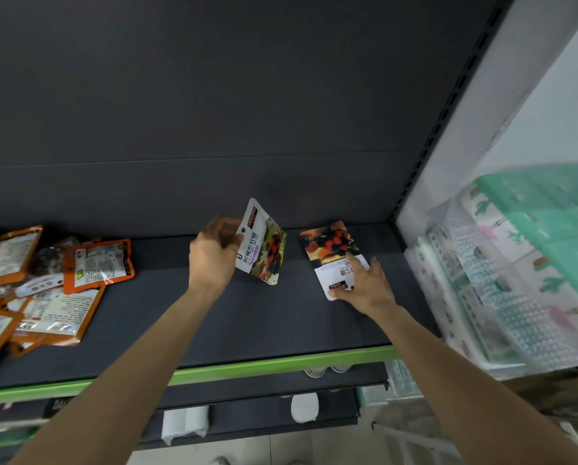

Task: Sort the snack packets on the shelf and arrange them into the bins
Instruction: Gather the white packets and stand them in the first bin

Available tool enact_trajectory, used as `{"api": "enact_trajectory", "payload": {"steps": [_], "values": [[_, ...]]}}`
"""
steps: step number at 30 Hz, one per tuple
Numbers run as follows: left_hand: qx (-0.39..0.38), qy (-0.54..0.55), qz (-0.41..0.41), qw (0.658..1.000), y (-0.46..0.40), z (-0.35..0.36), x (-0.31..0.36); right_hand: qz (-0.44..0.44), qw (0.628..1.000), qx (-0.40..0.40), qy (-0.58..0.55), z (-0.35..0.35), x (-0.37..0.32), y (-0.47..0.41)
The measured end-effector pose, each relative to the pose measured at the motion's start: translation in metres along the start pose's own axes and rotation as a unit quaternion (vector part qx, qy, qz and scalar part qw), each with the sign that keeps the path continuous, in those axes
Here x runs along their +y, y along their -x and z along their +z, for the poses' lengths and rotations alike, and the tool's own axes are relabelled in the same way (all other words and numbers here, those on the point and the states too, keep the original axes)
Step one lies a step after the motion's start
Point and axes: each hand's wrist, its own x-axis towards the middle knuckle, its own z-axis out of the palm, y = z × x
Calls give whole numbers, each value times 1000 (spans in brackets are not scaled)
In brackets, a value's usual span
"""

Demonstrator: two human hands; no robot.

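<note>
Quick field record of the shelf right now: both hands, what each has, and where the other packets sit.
left hand: grips a white fruit packet, raised off the shelf, tilted
right hand: fingers rest on a second fruit packet, which lies flat on the shelf
orange packets: loose overlapping pile at the shelf's left end
shelf: dark deck, green front edge
bins: none in view

"杨梅形软糖" on white-and-fruit packet (261, 247) held upright; other packets' print unreadable
</note>
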Motion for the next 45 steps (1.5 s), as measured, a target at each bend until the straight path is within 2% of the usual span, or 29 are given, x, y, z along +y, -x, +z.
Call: {"api": "enact_trajectory", "payload": {"steps": [7, 12, 17, 20, 23, 25, 28, 30, 32, 37, 45], "values": [[0, -7, 10, 1000, 3, 1, -2, 0, 999, 39, 36, -8, -10, -8], [-5, -5, 6, 1000, 4, 2, -1, -47, 991, 78, -95, -21, -17, -8], [-15, -2, 7, 1000, 8, -3, 4, -121, 971, 107, -179, -41, -28, 6], [-26, 6, -2, 1000, 14, -7, 4, -158, 961, 84, -212, -49, -37, 16], [-28, 7, -5, 1000, 17, -15, 4, -174, 956, 5, -235, -47, -46, 20], [-24, 3, -3, 1000, 16, -23, 4, -188, 958, 36, -215, -45, -54, 20], [-21, -13, -1, 1000, 18, -36, 1, -187, 961, 163, -122, -43, -66, 21], [-12, -40, 3, 999, 20, -47, -2, -176, 962, 200, -56, -45, -78, 23], [-2, -76, 16, 997, 22, -62, -4, -187, 957, 219, -37, -49, -94, 27], [39, -139, 50, 988, 34, -113, -13, -202, 959, 195, -43, -53, -145, 46], [120, -177, 68, 975, 64, -229, -49, -298, 935, 154, -118, -35, -268, 104]]}}
